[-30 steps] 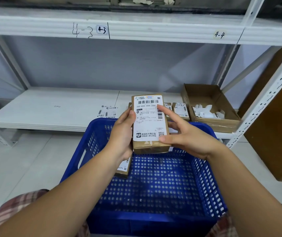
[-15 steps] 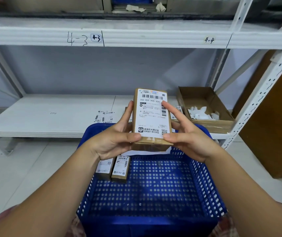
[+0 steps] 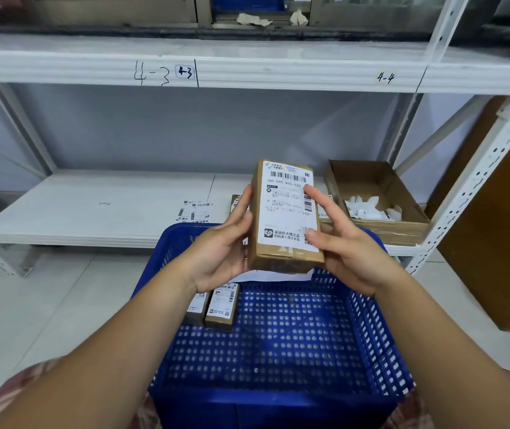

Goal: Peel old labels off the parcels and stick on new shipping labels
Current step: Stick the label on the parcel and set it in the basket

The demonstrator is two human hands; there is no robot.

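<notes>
A small brown cardboard parcel [image 3: 284, 224] with a white shipping label [image 3: 289, 209] on its front is held upright above the blue basket [image 3: 278, 351]. My left hand [image 3: 222, 246] holds its left side with fingers along the edge. My right hand [image 3: 343, 243] grips the right side, thumb pressed on the label's lower right and a finger on its right edge. Two smaller labelled parcels [image 3: 216, 305] lie in the basket's far left corner. Loose label sheets [image 3: 194, 211] lie on the shelf behind.
A white metal rack with a low shelf [image 3: 92, 209] stands ahead. An open cardboard box [image 3: 374, 202] with crumpled white label scraps sits on the shelf at right. More small parcels lie behind the held one. A brown board [image 3: 495, 227] leans at right.
The parcel has tilted slightly and my left thumb has left the label's lower front for the side. My right hand stays on the label.
</notes>
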